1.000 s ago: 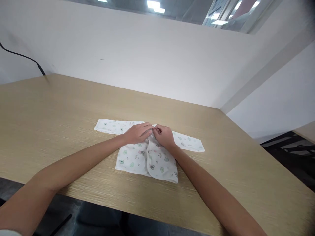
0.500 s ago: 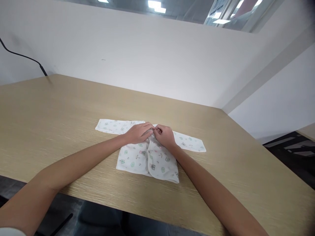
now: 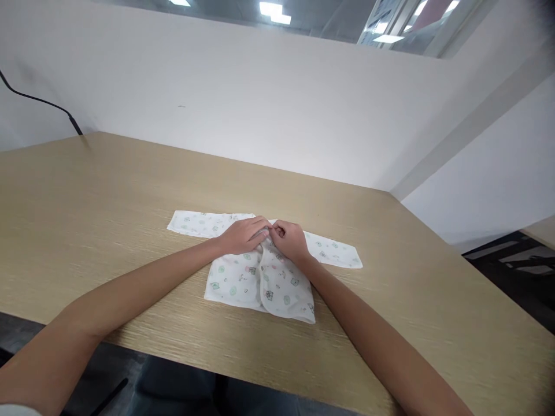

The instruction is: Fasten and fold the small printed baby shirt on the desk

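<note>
A small white baby shirt (image 3: 236,281) with a green, pink and grey animal print lies spread on the wooden table, its long sleeves stretched out to both sides. Its front opening runs down the middle, and its lower hem faces me. My left hand (image 3: 245,234) rests on the upper chest, fingers bent and closed on the cloth near the neckline. Right beside it, my right hand (image 3: 289,238) is curled, thumb and forefinger pinched at the same spot on the front edge. The fingertips of both hands meet there; any fastener between them is hidden.
The table (image 3: 130,190) runs back to a white wall (image 3: 260,110). A black cable (image 3: 43,101) comes down to the table's far left edge. Beyond the right edge is a dark object with light stripes (image 3: 511,266). A dark seat (image 3: 173,387) shows below the front edge.
</note>
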Action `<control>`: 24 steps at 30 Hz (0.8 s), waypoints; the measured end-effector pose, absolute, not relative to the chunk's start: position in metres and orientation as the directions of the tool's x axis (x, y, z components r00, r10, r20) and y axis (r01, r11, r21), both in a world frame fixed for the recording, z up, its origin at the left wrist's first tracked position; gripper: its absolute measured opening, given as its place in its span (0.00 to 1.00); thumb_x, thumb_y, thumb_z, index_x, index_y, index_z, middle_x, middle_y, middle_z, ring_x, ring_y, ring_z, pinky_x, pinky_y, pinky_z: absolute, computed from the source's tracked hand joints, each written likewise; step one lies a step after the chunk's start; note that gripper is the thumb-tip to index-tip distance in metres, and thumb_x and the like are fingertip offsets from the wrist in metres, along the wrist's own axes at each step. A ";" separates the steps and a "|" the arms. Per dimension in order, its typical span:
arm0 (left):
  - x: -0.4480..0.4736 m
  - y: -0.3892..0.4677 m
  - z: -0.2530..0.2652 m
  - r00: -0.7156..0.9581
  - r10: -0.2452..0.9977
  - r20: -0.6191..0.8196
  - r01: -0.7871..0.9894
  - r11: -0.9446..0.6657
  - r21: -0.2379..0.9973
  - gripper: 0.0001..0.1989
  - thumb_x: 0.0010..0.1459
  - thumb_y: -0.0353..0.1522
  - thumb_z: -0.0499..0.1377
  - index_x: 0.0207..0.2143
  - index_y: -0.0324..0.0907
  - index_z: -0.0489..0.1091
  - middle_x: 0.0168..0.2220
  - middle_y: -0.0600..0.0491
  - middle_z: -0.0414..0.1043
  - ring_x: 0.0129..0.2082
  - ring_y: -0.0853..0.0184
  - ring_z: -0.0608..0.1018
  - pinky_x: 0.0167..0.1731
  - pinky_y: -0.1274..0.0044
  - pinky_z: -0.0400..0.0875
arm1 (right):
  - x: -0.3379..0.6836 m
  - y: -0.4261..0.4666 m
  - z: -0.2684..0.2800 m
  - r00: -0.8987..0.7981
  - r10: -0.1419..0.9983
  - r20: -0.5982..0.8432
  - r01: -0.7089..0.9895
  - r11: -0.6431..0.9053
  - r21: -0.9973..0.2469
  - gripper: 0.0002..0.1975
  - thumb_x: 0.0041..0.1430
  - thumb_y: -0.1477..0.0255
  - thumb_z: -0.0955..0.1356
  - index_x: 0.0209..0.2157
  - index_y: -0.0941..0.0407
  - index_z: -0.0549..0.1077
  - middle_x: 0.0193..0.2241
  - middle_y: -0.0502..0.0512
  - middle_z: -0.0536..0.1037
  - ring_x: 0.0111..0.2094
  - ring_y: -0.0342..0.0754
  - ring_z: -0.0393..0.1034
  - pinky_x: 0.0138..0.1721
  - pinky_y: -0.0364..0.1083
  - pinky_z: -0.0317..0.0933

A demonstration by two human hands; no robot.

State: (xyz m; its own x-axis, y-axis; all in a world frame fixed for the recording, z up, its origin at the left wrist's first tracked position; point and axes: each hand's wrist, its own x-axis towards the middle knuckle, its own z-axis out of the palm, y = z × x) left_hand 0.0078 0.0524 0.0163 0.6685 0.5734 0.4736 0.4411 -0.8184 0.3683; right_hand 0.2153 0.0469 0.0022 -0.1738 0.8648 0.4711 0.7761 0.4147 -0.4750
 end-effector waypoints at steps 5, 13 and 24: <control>0.008 0.052 0.016 0.668 0.571 0.478 0.437 -0.820 0.369 0.19 0.73 0.40 0.43 0.56 0.46 0.68 0.53 0.50 0.75 0.52 0.63 0.77 0.52 0.71 0.72 | 0.215 0.046 0.003 -0.167 0.866 0.471 0.775 0.410 -0.481 0.14 0.61 0.64 0.65 0.23 0.55 0.69 0.19 0.49 0.69 0.23 0.43 0.57 0.28 0.43 0.50; 0.008 0.053 0.015 0.673 0.570 0.472 0.446 -0.821 0.356 0.20 0.73 0.39 0.44 0.59 0.45 0.66 0.56 0.49 0.73 0.54 0.63 0.76 0.52 0.71 0.72 | 0.215 0.049 0.002 -0.156 0.864 0.479 0.737 0.425 -0.526 0.14 0.60 0.66 0.65 0.22 0.55 0.68 0.18 0.48 0.67 0.22 0.43 0.56 0.29 0.43 0.51; 0.007 0.053 0.015 0.673 0.564 0.478 0.430 -0.824 0.368 0.21 0.73 0.39 0.45 0.62 0.46 0.66 0.57 0.49 0.72 0.53 0.63 0.77 0.50 0.72 0.74 | 0.217 0.050 0.005 -0.131 0.899 0.418 0.627 0.402 -0.668 0.14 0.58 0.64 0.65 0.23 0.56 0.73 0.18 0.47 0.66 0.23 0.42 0.57 0.28 0.43 0.53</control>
State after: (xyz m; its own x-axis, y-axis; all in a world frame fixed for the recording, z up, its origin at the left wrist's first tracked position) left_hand 0.0068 0.0532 0.0152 0.6731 0.5645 0.4778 0.4302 -0.8244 0.3679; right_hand 0.2173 0.0502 0.0049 -0.1308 0.8988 0.4183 0.6266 0.4019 -0.6677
